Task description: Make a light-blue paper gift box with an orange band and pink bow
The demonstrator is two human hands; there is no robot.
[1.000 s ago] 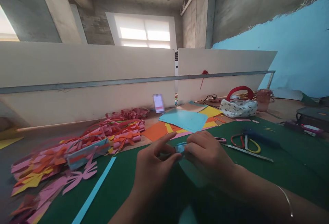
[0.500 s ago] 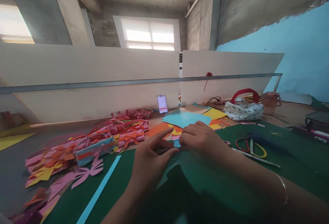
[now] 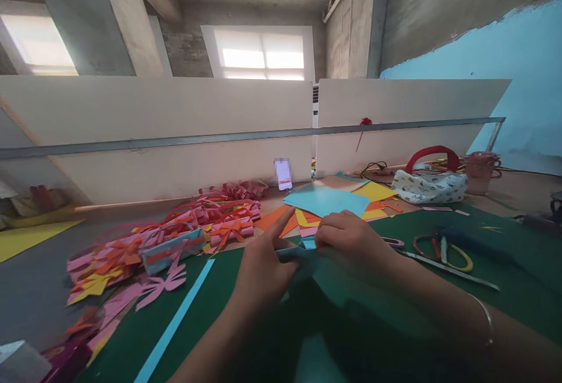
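Note:
A small piece of blue paper [image 3: 309,243] is between my two hands, above the green mat [image 3: 360,324]. My left hand [image 3: 267,260] pinches its left part, thumb below and index finger stretched out above. My right hand [image 3: 345,236] has its fingers curled over the paper's right end; the fingertips are hidden. On the mat to the left lies a long light-blue paper strip [image 3: 175,321]. Just beyond my hands are a light-blue sheet [image 3: 327,198] and orange and yellow paper pieces [image 3: 278,220].
A heap of pink and orange paper pieces [image 3: 175,228] spreads along the left. Scissors [image 3: 443,251] and a metal ruler [image 3: 456,272] lie right of my right arm. Behind stand a phone [image 3: 283,174], a patterned bag [image 3: 429,185] and a pink cup [image 3: 478,172]. White panels [image 3: 175,108] close off the back.
The view has shifted slightly, so things sit a little further right. More of the blue paper shows between my left thumb and index finger. Both hands stay close together.

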